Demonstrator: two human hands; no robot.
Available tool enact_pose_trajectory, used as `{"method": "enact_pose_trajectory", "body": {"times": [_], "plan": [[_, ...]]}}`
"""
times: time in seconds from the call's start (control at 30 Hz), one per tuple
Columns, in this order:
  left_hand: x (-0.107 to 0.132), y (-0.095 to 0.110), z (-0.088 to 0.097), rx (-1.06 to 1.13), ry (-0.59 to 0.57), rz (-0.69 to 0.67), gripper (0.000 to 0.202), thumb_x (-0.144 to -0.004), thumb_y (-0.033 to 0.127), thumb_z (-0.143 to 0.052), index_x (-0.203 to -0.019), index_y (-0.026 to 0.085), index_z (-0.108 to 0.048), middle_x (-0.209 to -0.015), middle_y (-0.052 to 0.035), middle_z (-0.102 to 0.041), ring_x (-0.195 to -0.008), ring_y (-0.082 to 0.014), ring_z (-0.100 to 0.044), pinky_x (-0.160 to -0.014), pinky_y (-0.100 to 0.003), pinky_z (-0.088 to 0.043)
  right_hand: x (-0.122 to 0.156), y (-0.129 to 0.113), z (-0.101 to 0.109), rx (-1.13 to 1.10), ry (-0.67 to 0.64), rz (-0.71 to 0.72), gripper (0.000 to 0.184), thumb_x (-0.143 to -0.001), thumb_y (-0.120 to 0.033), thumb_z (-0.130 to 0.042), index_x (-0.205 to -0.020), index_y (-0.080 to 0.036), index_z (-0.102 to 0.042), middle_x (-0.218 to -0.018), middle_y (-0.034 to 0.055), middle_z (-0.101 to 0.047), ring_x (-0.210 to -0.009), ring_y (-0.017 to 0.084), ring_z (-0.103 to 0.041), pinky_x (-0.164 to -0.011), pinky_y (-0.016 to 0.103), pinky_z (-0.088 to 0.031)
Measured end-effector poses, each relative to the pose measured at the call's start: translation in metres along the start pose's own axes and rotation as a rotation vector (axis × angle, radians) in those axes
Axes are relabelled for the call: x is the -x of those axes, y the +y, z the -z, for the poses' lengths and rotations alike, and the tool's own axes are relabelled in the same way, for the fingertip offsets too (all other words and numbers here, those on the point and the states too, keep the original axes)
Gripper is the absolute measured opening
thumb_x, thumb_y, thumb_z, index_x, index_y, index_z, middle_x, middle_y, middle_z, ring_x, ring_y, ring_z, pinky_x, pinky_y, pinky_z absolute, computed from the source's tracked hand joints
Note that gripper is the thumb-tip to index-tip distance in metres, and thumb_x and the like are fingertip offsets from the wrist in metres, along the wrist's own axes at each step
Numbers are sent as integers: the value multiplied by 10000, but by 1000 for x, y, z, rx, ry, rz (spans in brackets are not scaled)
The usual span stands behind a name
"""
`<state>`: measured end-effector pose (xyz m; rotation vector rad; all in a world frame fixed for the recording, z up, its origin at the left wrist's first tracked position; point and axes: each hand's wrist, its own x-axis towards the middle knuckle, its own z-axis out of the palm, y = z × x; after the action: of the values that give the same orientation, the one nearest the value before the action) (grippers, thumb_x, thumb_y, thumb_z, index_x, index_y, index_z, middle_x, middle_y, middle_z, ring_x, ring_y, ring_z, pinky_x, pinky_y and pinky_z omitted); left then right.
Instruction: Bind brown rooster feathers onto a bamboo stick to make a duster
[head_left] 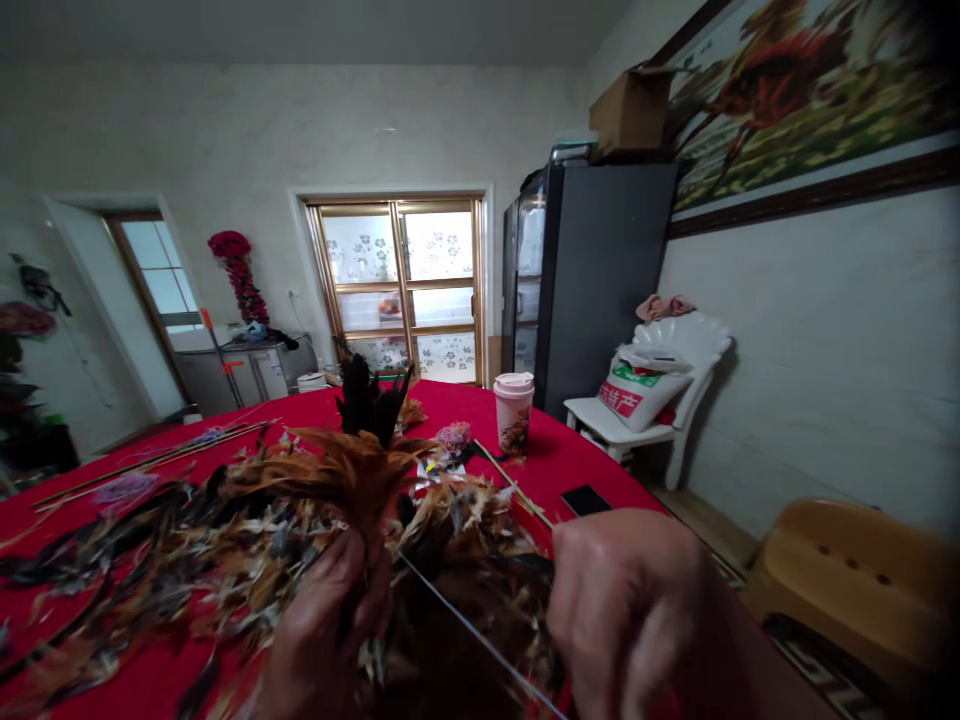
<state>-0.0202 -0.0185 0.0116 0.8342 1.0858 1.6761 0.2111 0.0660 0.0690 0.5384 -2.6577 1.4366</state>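
My left hand [326, 620] is closed round the base of an upright bunch of feathers [360, 470], orange-brown below with dark plumes rising above. From that base a thin pale string [480, 640] runs taut, down and rightward to my right hand [622, 600]. The right hand is a closed fist, slightly blurred, and its grip on the string is partly hidden. Beneath and between the hands lies a red tray [531, 522] heaped with brown and black feathers. More loose feathers [195, 560] spread over the red tablecloth [450, 400] at left.
A pink lidded cup [514, 415], a dark phone [585, 500] and a pinkish tangle [454, 437] stand or lie beyond the tray. Long thin sticks [150, 463] rest at left. A white chair [660, 385] holds a bag; a tan chair [855, 590] is at right.
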Motion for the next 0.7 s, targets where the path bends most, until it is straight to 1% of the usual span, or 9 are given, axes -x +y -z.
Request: {"method": "enact_pose_trajectory", "body": {"times": [0.07, 0.13, 0.17, 0.23, 0.3, 0.33, 0.47, 0.57, 0.7], "plan": [[-1, -3, 5, -8, 50, 25, 249, -683, 402, -677, -580, 197, -581, -503, 18, -499, -454, -127, -462, -425, -248, -421, 1, 3, 3, -45, -34, 77, 253, -825, -299, -582, -721, -73, -629, -803, 185, -648, -741, 171, -630, -734, 200, -478], [-3, -7, 12, 0, 112, 51, 191, -661, 384, -698, -701, 206, -643, -685, -21, -632, -607, -173, -585, -510, -272, -504, 1, 12, 6, -40, 112, 10, 256, -809, -315, -598, -715, -80, -639, -792, 155, -644, -746, 172, -621, -737, 222, -479], [-4, -10, 17, 0, 143, 53, 201, -648, 378, -708, -754, 213, -662, -815, -36, -668, -719, -199, -620, -570, -287, -536, 0, 19, 6, 3, 229, -91, 240, -809, -304, -593, -728, -85, -646, -773, 127, -639, -732, 162, -612, -716, 220, -477], [-7, -15, 25, -28, 188, 19, 241, -603, 343, -744, -806, 227, -687, -1035, -46, -664, -958, -244, -604, -686, -295, -559, -7, 35, 6, 175, 465, -347, 174, -811, -245, -570, -778, -101, -661, -735, 67, -626, -691, 135, -587, -661, 204, -456], [-11, -17, 32, -87, 194, -41, 294, -522, 253, -794, -800, 219, -705, -1094, -57, -653, -1116, -270, -526, -763, -269, -546, -18, 51, 3, 401, 577, -532, 131, -786, -152, -550, -827, -128, -672, -749, 30, -632, -678, 117, -570, -637, 189, -425], [-12, -16, 34, -113, 186, -61, 310, -499, 216, -802, -795, 212, -710, -1075, -67, -662, -1141, -279, -506, -781, -265, -541, -24, 58, 1, 505, 594, -583, 131, -768, -124, -552, -815, -136, -673, -765, 24, -640, -693, 116, -570, -643, 188, -413], [-11, -9, 33, -100, 167, -49, 266, -583, 261, -756, -837, 210, -700, -968, -78, -690, -999, -291, -593, -724, -339, -566, -44, 72, -7, 814, 500, -790, 119, -754, -145, -565, -783, -153, -681, -863, 59, -666, -772, 160, -586, -640, 218, -386], [-9, -2, 26, -2, 173, 30, 264, -598, 289, -755, -839, 208, -685, -929, -63, -688, -897, -262, -626, -671, -332, -571, -50, 75, -12, 949, 402, -977, 156, -768, -185, -543, -807, -152, -690, -877, 98, -663, -736, 192, -591, -580, 249, -356], [-10, 2, 20, 84, 188, 66, 258, -638, 369, -732, -823, 200, -670, -881, -38, -679, -806, -191, -631, -626, -257, -556, -48, 80, -11, 976, 330, -1008, 172, -768, -158, -518, -798, -153, -688, -834, 90, -656, -690, 181, -581, -544, 249, -320]]}}
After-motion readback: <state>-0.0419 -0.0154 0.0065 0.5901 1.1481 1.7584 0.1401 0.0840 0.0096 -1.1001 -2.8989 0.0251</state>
